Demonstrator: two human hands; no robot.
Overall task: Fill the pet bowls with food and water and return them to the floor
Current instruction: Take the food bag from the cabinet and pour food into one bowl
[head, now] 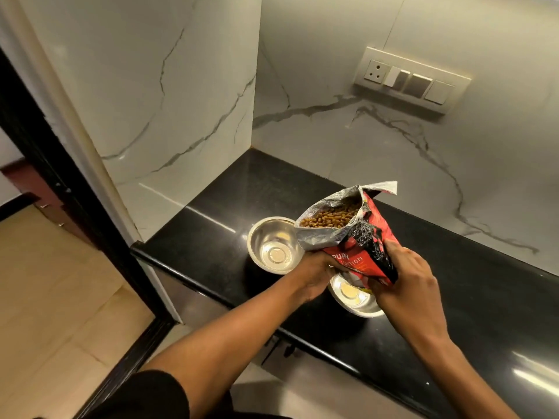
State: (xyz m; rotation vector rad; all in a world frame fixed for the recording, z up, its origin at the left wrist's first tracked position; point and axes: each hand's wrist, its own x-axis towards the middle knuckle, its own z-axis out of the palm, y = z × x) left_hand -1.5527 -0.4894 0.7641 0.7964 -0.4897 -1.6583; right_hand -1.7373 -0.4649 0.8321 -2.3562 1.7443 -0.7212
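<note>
Both hands grip a red pet food bag (357,237) at frame centre: left hand (316,278) under its base, right hand (408,276) on its side. Brown kibble (331,217) shows inside. Two empty steel bowls sit on the black counter (211,225), left bowl (272,246) beside the bag, near bowl (355,299) beneath it.

The food bag (360,246) was red and black with silver lining; bowls (275,244) shone steel, counter (211,213) glossy black, wall (378,140) grey-veined white.
</note>
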